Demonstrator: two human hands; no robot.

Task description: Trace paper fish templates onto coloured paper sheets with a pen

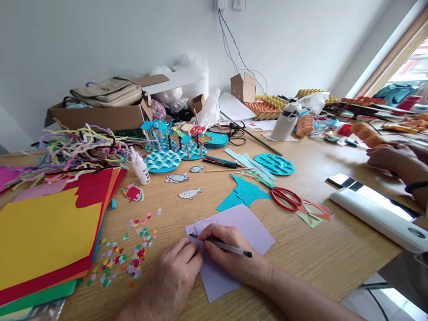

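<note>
A sheet of light purple paper (254, 232) lies on the wooden table before me. My right hand (240, 260) grips a pen (230, 247) with a dark cap end, its tip at the upper left of the sheet. There, a small outline of a fish (193, 231) with an eye shows, partly behind my fingers. My left hand (176, 270) rests with its fingers laid on the sheet's left edge. Beyond the sheet lie paper fish cut-outs (191, 193), blue paper scraps (243, 193) and red-handled scissors (285, 198).
Confetti bits (125, 251) and stacked coloured paper (42, 238) lie to the left. A white glue bottle (139, 167), pipe cleaners (83, 148) and blue wave decorations (162, 161) stand farther back. At right are a white device (379, 219) and another person's hand (391, 159).
</note>
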